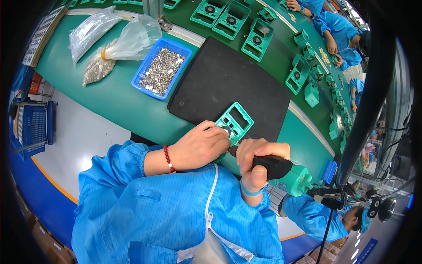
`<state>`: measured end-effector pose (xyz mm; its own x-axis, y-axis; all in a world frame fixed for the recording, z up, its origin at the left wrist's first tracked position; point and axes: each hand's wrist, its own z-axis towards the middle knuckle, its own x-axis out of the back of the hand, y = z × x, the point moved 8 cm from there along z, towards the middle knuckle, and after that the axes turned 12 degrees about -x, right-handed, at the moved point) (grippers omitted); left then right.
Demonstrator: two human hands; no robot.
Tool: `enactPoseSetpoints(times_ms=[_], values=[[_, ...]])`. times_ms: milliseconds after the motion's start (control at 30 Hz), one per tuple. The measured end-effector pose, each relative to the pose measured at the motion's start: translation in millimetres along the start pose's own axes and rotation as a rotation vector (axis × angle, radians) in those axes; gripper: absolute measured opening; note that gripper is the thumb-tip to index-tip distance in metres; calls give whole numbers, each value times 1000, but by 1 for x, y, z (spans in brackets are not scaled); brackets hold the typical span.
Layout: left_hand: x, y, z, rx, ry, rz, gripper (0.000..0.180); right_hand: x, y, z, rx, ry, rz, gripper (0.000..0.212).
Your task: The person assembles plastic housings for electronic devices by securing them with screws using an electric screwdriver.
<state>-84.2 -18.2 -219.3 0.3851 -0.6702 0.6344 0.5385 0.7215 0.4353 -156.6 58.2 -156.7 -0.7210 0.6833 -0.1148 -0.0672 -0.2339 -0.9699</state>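
The green housing lies at the near edge of the black mat, its far end over the mat; whether it rests flat or is slightly lifted, I cannot tell. At that edge, the left hand curls its bent fingers over the housing's near end, pinching it; the thumb is hidden. Just right of it, nearer the body than the mat, the right hand wraps around a power screwdriver, whose dark nose points at the housing's near end. The fingers mask the tip, so contact with a screw cannot be confirmed.

To drive well here, the housing would probably sit steadier with more of it supported by the mat. The tool's shaft should line up squarely with the hole, since a tilted bit could slip or strip the head. Light, even pressure suits thin plastic, and the left fingertips are safest clear of the bit. The blue tray of small metal parts, just left of the mat, is within reach.
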Motion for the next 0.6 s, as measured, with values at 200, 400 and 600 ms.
enactPoseSetpoints(times_ms=[200, 400, 600], values=[[-5, 0, 1, -3, -69, 33, 12, 2, 1, -1, -2, 16, -7, 44], [-4, -11, -7, 157, 61, -65, 49, 5, 2, -3, 23, 47, 19, 44], [-3, -17, -11, 299, 79, -180, 20, 10, 2, -2, 68, 54, 10, 43]])
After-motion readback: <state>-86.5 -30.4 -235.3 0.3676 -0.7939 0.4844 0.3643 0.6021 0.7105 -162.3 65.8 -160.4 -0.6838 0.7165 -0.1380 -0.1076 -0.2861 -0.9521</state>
